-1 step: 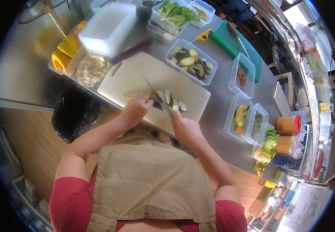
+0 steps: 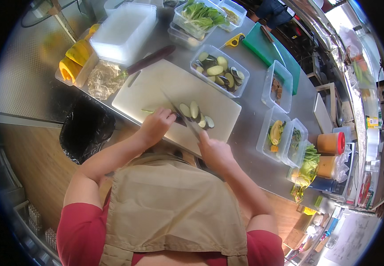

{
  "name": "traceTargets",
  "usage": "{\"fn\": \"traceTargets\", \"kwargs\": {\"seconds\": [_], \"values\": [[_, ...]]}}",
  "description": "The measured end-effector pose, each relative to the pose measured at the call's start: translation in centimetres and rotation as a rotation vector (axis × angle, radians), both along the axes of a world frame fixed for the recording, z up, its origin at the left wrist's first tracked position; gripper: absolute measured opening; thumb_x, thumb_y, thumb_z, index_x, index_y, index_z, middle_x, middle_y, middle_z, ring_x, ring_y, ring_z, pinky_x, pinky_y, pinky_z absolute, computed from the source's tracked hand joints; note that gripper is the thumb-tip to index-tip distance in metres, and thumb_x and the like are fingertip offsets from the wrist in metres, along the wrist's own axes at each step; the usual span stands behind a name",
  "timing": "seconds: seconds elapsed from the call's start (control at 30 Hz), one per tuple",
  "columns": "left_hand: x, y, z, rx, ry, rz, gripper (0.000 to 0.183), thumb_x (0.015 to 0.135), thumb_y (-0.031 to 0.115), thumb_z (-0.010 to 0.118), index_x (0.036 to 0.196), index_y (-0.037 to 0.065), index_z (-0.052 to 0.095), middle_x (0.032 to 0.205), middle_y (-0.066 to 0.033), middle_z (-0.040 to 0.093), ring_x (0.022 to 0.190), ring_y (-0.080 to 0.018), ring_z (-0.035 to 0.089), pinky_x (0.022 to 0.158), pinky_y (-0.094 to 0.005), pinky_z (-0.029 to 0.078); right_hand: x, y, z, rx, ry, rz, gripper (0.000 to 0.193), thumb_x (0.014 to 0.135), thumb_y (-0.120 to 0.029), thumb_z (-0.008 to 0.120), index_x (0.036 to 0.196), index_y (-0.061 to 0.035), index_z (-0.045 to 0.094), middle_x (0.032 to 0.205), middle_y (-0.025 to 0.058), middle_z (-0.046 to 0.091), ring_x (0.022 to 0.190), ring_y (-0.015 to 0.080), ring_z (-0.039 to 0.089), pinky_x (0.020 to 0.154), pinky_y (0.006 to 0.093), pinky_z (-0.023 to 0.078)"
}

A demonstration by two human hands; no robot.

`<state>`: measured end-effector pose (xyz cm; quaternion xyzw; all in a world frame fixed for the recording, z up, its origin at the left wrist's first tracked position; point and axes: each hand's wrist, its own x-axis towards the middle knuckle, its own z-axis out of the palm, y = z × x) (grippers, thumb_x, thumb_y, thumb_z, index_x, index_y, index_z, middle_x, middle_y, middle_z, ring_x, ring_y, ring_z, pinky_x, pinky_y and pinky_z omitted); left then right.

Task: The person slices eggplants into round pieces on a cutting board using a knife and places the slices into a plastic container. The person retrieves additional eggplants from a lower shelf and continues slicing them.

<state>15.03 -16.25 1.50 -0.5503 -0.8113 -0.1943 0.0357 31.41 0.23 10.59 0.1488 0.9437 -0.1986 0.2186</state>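
My right hand (image 2: 215,150) is closed round the handle of a kitchen knife (image 2: 187,120), whose blade slants up and left over the white cutting board (image 2: 152,88). My left hand (image 2: 157,125) presses an eggplant (image 2: 181,120) onto the board, its green stem end showing left of the fingers. Most of that eggplant is hidden under my hand and the blade. Several cut eggplant slices (image 2: 194,109) lie just right of the blade. Beyond the board, a clear container (image 2: 241,92) holds many more slices. A whole dark eggplant (image 2: 150,60) rests along the board's far left edge.
Stacked clear containers (image 2: 125,26) and pumpkin pieces (image 2: 70,68) stand at the left, above a black-lined bin (image 2: 85,128). A green board (image 2: 267,48) bears another knife (image 2: 272,42). Yellow-handled scissors (image 2: 235,40) lie nearby. Vegetable containers (image 2: 274,133) line the right side.
The knife and my right hand have shifted slightly, and the cut slices beside the blade have moved a little. My left hand stays in place.
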Motion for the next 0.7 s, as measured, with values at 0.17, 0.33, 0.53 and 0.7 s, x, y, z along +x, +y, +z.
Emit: {"fn": "traceTargets", "kwargs": {"seconds": [0.17, 0.33, 0.53, 0.7], "values": [[-0.3, 0.5, 0.0, -0.039, 0.021, 0.009, 0.027, 0.078, 0.004, 0.059, 0.105, 0.004, 0.064, 0.102, -0.0065, 0.063, 0.098, -0.0233, 0.06, 0.077, -0.0312, 0.055, 1.6, 0.0, -2.1, 0.024, -0.044, 0.013, 0.021, 0.098, -0.021, 0.047, 0.111, -0.0058, 0.039, 0.079, 0.0218, 0.068, 0.075, 0.0443, 0.066, 0.064, 0.0546, 0.051], [-0.6, 0.5, 0.1, 0.034, -0.028, -0.042, 0.028, 0.079, 0.002, 0.058, 0.106, 0.003, 0.064, 0.104, -0.0083, 0.063, 0.101, -0.0255, 0.06, 0.079, -0.0326, 0.055, -3.2, 0.2, -6.7, 0.037, 0.126, 0.009, 0.023, 0.098, -0.023, 0.048, 0.111, -0.006, 0.039, 0.08, 0.0218, 0.067, 0.075, 0.0448, 0.066, 0.064, 0.0548, 0.051], [-1.9, -1.0, 0.7, 0.044, -0.127, 0.043, 0.03, 0.077, -0.002, 0.059, 0.106, 0.001, 0.063, 0.108, -0.0109, 0.062, 0.103, -0.0295, 0.059, 0.083, -0.0362, 0.055, -3.9, 0.8, -0.9, 0.043, 0.063, 0.054, 0.024, 0.099, -0.023, 0.048, 0.113, -0.0059, 0.04, 0.078, 0.0214, 0.067, 0.075, 0.0445, 0.065, 0.066, 0.0548, 0.05], [-1.9, -1.3, 0.4, 0.037, -0.124, 0.036, 0.027, 0.078, 0.0, 0.058, 0.104, 0.002, 0.063, 0.105, -0.0097, 0.062, 0.102, -0.0288, 0.058, 0.082, -0.0357, 0.055, -0.2, 0.4, 0.8, 0.011, -0.108, 0.076, 0.024, 0.099, -0.024, 0.048, 0.112, -0.0055, 0.039, 0.078, 0.0222, 0.067, 0.075, 0.0452, 0.065, 0.066, 0.0547, 0.05]]}}
